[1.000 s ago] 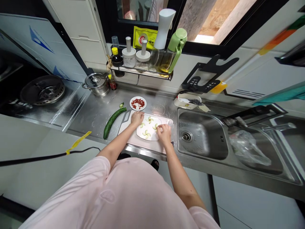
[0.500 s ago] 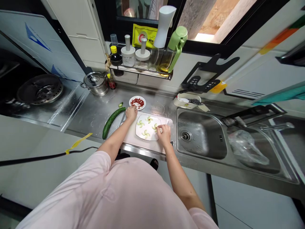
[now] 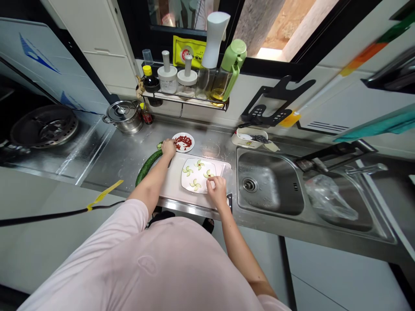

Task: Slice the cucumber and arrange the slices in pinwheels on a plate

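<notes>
My left hand (image 3: 168, 148) is at the left rim of a small white plate of red bits (image 3: 184, 142), fingers bunched; what they hold, if anything, is hidden. My right hand (image 3: 218, 190) has its thumb and fingertips close together at the lower right edge of a white serving plate (image 3: 187, 185). Anything pinched there is too small to make out. Pale green cucumber slices (image 3: 195, 185) lie on that plate in several pinwheel shapes, with red at some centres. Under it is a pale cutting board (image 3: 170, 183). A whole cucumber (image 3: 147, 166) lies beyond my left forearm, partly covered by it.
A cucumber end piece (image 3: 159, 146) lies by my left hand. A lidded pot (image 3: 123, 115) stands at the back left. Along the wall runs a rack of seasoning jars (image 3: 186, 82). The sink (image 3: 272, 183) is at the right, with a knife handle (image 3: 230, 202) near it.
My left hand has moved left, off the red bits to the small plate's rim. My right hand has drawn back slightly from the right-hand pinwheel. The view has shifted a little.
</notes>
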Demonstrator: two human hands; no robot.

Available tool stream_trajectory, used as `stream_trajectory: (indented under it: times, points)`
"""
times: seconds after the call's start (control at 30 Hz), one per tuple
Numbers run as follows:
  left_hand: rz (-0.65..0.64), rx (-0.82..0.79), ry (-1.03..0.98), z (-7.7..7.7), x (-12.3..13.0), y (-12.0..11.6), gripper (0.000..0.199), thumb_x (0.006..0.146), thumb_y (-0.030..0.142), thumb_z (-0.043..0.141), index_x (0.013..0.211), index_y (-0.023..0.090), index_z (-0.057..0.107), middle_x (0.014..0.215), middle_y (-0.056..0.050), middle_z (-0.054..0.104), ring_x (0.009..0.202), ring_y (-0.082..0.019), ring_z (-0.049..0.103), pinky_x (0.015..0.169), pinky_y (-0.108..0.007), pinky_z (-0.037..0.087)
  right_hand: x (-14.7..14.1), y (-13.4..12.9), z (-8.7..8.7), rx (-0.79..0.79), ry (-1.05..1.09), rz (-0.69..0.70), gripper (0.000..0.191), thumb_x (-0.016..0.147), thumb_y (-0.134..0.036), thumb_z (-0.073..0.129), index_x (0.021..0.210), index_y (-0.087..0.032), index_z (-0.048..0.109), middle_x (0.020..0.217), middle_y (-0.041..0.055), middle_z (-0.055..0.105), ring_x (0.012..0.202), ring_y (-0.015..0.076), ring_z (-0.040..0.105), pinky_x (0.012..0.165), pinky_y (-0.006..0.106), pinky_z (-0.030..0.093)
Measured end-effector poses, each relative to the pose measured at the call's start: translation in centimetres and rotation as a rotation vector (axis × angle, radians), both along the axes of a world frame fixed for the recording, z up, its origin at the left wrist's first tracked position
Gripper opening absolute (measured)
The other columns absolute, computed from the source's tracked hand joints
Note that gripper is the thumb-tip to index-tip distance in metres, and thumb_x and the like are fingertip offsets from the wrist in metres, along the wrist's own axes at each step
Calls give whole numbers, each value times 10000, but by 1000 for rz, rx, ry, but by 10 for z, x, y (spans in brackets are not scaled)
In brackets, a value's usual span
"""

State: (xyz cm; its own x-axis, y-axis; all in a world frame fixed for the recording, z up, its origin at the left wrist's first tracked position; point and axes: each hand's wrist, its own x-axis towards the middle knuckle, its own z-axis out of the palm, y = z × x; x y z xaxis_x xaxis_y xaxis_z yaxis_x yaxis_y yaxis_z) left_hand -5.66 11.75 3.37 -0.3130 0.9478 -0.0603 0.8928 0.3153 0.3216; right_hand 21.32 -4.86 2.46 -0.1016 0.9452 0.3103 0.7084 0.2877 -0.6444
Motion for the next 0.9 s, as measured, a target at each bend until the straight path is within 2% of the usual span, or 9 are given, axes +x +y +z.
stream_trajectory:
  times: [0.3,0.47,0.67,0.9]
  points:
    - [-68,-34,36,-10,2,9,305,877,281,447,1082,268,672,1118,-107,593,1058,-261,512,878,-365,370,-1,-1,6,-22,-6,3,147,880,-261,470,845,-225,608,893,65,605,936,229,511,864,378,393]
    - [-66,-63,71,-9,4,10,321,873,282,445,1111,248,658,1145,-108,587,1068,-252,503,892,-358,369,1,-1,3,-16,-13,0,140,873,-251,472,849,-225,608,880,59,607,934,227,511,855,373,393]
    - [-87,-68,61,-11,3,16,294,858,317,471,1034,212,682,1115,-127,586,1064,-261,509,894,-368,373,2,-2,5,-8,-3,-6,131,884,-263,476,845,-224,596,870,52,606,914,223,507,855,367,389]
    - [-42,-93,3,-17,1,24,249,826,303,521,992,200,675,1120,-139,583,1077,-281,531,882,-382,394,1,-1,8,-10,0,-2,146,895,-270,464,847,-227,595,877,55,606,913,226,515,851,370,394]
